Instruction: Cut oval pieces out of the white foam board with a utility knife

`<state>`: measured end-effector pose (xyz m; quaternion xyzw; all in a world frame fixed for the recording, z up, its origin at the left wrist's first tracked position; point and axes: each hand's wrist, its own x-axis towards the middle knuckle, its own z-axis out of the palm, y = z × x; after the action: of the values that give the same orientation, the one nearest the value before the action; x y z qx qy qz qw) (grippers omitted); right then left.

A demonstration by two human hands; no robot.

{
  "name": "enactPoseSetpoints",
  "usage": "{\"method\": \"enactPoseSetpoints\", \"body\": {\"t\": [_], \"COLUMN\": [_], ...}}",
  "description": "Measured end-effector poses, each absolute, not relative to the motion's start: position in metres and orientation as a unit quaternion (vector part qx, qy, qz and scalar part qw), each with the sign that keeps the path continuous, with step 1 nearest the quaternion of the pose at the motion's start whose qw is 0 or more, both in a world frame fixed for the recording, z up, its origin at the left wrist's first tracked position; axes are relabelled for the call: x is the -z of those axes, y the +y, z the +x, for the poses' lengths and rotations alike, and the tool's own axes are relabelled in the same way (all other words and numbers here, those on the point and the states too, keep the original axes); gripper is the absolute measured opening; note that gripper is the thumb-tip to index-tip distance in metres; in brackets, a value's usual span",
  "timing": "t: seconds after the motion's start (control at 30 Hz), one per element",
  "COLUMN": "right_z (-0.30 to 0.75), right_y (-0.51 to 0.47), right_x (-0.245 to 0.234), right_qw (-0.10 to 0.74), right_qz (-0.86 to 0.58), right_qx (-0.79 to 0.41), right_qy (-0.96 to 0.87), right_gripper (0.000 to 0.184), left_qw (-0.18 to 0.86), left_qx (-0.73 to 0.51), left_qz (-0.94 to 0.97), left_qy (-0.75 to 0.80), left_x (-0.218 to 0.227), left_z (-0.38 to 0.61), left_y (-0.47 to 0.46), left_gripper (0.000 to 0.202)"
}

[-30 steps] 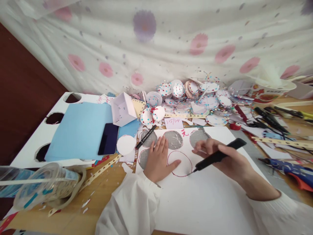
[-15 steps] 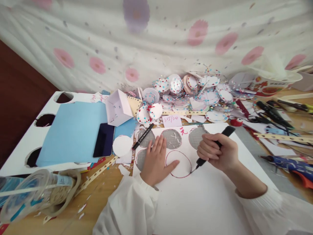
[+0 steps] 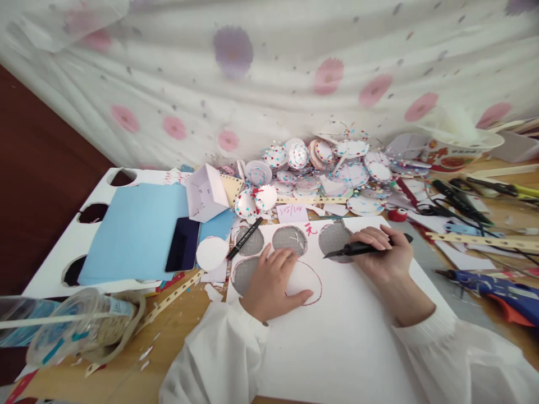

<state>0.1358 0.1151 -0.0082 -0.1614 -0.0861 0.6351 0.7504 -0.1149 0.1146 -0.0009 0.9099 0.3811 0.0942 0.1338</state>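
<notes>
My right hand (image 3: 381, 252) is wrapped round a black craft knife (image 3: 366, 247). Its thin blade points left, above a cut-out hole on the white board (image 3: 328, 348), apart from the drawn line. My left hand (image 3: 273, 283) rests palm down on that board with fingers slightly spread and bent. Its thumb lies across a circle outlined in dark red (image 3: 314, 280), covering the circle's left side. Round holes in the board, showing a grey surface beneath, lie beyond and left of this outline. A black marker (image 3: 245, 238) lies at the board's far left corner, beside a white paper disc (image 3: 213, 253).
Left are a blue sheet (image 3: 135, 230), a phone (image 3: 182, 244), another board with holes (image 3: 54, 258) and a clear plastic cup (image 3: 63, 331). Stacked decorated paper discs (image 3: 353, 175) line the back by a white box (image 3: 206, 193). A blue glue gun (image 3: 497, 289) lies right.
The knife has lifted off the circle's lower right edge and swung from steep to nearly level, its tip now farther back. My left fingers have bent and drawn in slightly.
</notes>
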Motion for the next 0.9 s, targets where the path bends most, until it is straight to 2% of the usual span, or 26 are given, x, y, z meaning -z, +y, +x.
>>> {"method": "enactPoseSetpoints", "body": {"t": [0.1,0.17,0.33,0.57,0.9], "right_z": [0.137,0.137,0.137,0.139,0.137], "right_y": [0.117,0.117,0.116,0.117,0.117], "right_x": [0.012,0.013,0.011,0.007,0.002], "right_qw": [0.759,0.76,0.755,0.752,0.743], "right_qz": [-0.141,-0.13,-0.109,-0.098,-0.113], "right_qx": [-0.632,-0.634,-0.646,-0.651,-0.659], "right_qy": [-0.065,-0.054,-0.043,-0.038,-0.035], "right_gripper": [0.059,0.058,0.062,0.062,0.057], "left_qw": [0.136,0.123,0.096,0.142,0.198], "left_qx": [-0.092,-0.075,-0.001,0.03,-0.005], "left_qz": [0.914,0.912,0.887,0.851,0.823], "left_qy": [0.371,0.384,0.451,0.505,0.532], "left_x": [-0.009,-0.014,-0.027,-0.027,-0.014], "left_z": [-0.102,-0.093,-0.073,-0.06,-0.059], "left_y": [0.115,0.118,0.129,0.143,0.147], "left_gripper": [0.086,0.088,0.064,0.052,0.053]}}
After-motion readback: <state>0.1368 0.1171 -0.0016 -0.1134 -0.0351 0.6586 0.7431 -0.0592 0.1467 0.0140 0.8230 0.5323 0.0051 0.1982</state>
